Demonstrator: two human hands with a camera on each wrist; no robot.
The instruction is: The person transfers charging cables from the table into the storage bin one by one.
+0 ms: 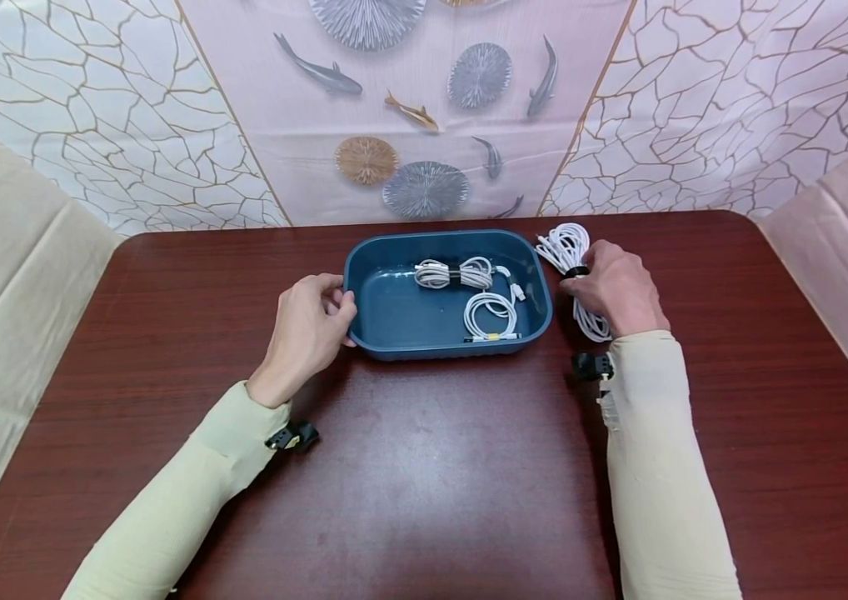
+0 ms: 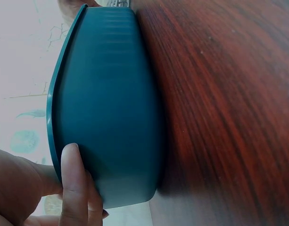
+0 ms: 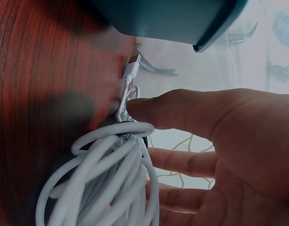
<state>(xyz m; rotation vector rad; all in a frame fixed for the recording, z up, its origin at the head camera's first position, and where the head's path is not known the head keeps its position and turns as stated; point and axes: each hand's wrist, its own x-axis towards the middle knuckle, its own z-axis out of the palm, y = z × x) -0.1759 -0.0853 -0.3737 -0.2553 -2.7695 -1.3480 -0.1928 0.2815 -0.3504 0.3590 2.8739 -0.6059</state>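
Note:
A blue plastic bin (image 1: pixel 442 352) rests on the table with cables inside. At its left end my left hand (image 1: pixel 307 325) pinches the rim, fingers (image 2: pixel 73 183) against the outer wall and thumb at the edge. Just right of the bin lies a white cable bundle (image 1: pixel 565 247), tied at its middle with a black strap (image 1: pixel 576 272). My right hand (image 1: pixel 617 287) holds this bundle near the strap, with the thumb on one side and the fingers on the other. Loops of the cable bundle (image 3: pixel 111 183) and its USB plug (image 3: pixel 131 68) show in the right wrist view.
In the bin lie a grey-white strapped cable bundle (image 1: pixel 454 273), a coiled white cable (image 1: pixel 490 317) and a small white plug end (image 1: pixel 517 292). The dark red wooden table (image 1: pixel 424 467) ends at a patterned backdrop (image 1: pixel 424 108) with fish on it.

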